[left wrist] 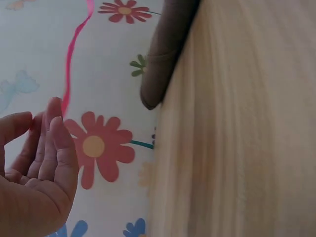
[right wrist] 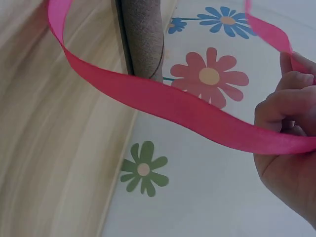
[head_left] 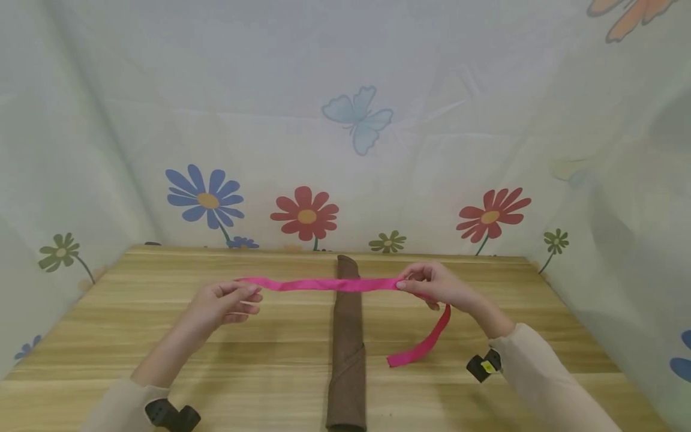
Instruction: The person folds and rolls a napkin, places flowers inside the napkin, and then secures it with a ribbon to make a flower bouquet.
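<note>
A bright pink ribbon [head_left: 324,284] is stretched sideways between my two hands, above a brown rolled piece of cloth [head_left: 348,360]. My left hand [head_left: 224,305] pinches the ribbon's left end between thumb and fingers. Farther along, my right hand [head_left: 434,284] pinches it between thumb and forefinger. From the right hand a loose tail curves down and to the left. In the right wrist view that ribbon tail [right wrist: 148,101] crosses in front of the roll [right wrist: 143,37]. The roll lies lengthwise on the table, touched by neither hand.
The wood-grain table [head_left: 270,372] runs back to a pale curtain [head_left: 259,138] printed with flowers and butterflies, which also encloses both sides. Dark wrist cameras sit on the left sleeve [head_left: 126,408] and the right sleeve [head_left: 545,372].
</note>
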The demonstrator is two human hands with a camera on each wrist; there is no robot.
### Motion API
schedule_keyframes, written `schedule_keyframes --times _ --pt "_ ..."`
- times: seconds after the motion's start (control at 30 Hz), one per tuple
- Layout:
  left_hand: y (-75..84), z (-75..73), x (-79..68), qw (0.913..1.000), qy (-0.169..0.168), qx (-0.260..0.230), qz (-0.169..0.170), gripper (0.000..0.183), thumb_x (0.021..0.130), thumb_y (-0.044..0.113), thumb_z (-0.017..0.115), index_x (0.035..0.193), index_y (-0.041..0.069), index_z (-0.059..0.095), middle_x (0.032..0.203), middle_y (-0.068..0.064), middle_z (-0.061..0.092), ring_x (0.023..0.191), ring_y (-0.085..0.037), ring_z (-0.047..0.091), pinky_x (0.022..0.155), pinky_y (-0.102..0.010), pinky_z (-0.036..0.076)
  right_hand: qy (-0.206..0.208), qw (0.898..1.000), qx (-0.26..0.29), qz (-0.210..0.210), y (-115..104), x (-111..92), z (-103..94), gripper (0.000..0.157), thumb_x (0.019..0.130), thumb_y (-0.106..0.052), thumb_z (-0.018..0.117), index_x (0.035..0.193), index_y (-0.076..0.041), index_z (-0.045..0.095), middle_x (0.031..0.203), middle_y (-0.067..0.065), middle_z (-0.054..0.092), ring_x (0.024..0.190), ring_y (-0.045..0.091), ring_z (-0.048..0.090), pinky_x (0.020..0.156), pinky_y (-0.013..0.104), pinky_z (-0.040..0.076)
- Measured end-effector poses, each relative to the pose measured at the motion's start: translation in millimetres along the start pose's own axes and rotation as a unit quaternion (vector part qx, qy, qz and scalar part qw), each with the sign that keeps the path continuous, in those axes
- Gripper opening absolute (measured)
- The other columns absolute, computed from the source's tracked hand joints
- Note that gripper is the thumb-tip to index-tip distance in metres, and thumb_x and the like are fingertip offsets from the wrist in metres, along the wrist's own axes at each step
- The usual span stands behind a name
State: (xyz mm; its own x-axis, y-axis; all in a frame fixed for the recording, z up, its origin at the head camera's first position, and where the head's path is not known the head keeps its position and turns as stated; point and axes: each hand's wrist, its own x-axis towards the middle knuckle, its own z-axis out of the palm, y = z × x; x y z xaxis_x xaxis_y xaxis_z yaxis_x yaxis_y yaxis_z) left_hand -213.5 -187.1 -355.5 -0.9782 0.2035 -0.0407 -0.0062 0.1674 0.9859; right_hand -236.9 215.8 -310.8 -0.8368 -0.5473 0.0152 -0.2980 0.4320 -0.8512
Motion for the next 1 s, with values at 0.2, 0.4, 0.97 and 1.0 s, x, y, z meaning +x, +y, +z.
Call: schedule_keyframes --times 0.2,0.4,0.97,1.0 --pt "-17.8 1.4 5.8 0.9855 -0.131 0.107 -0.011 0.046 0.09 0.031 0.056 0.113 -0.008 0.056 0.097 -0.017 0.066 0.08 -0.024 0.065 0.068 -0.035 0.052 -0.029 0.997 -0.074 -0.01 -12.2 6.0 -7.2 0.021 0.088 -0.02 0.059 0.1 -0.003 0.063 0.053 -0.001 0.038 0.036 0.01 0.033 0.037 0.02 0.032" --pt "-6.0 35.1 23.6 0.9499 -0.154 0.247 0.114 0.034 0.089 0.028 0.057 0.107 0.0 0.062 0.092 -0.011 0.065 0.081 -0.022 0.061 0.068 -0.034 0.05 -0.067 0.989 -0.128 -0.024 -31.4 11.4 -8.4 0.02 0.088 -0.02 0.06 0.102 -0.006 0.064 0.056 -0.001 0.041 0.037 0.008 0.032 0.038 0.019 0.031" --pt "27.6 134.0 85.9 0.9066 -0.417 0.012 0.065 0.048 0.098 0.033 0.03 0.119 -0.004 0.054 0.105 -0.008 0.065 0.101 -0.018 0.059 0.099 -0.039 0.034 -0.174 0.97 -0.13 -0.112 -79.3 12.0 -9.5 0.015 0.087 -0.014 0.061 0.099 -0.009 0.069 0.054 -0.005 0.037 0.036 0.01 0.031 0.038 0.019 0.03" --pt "27.0 135.3 85.0 0.896 -0.44 -0.006 0.061 0.047 0.098 0.029 0.03 0.117 -0.008 0.052 0.102 -0.008 0.065 0.096 -0.018 0.06 0.097 -0.039 0.035 -0.177 0.969 -0.13 -0.115 -80.9 11.5 -10.0 0.015 0.087 -0.014 0.061 0.099 -0.009 0.069 0.054 -0.005 0.037 0.037 0.01 0.03 0.038 0.02 0.03"
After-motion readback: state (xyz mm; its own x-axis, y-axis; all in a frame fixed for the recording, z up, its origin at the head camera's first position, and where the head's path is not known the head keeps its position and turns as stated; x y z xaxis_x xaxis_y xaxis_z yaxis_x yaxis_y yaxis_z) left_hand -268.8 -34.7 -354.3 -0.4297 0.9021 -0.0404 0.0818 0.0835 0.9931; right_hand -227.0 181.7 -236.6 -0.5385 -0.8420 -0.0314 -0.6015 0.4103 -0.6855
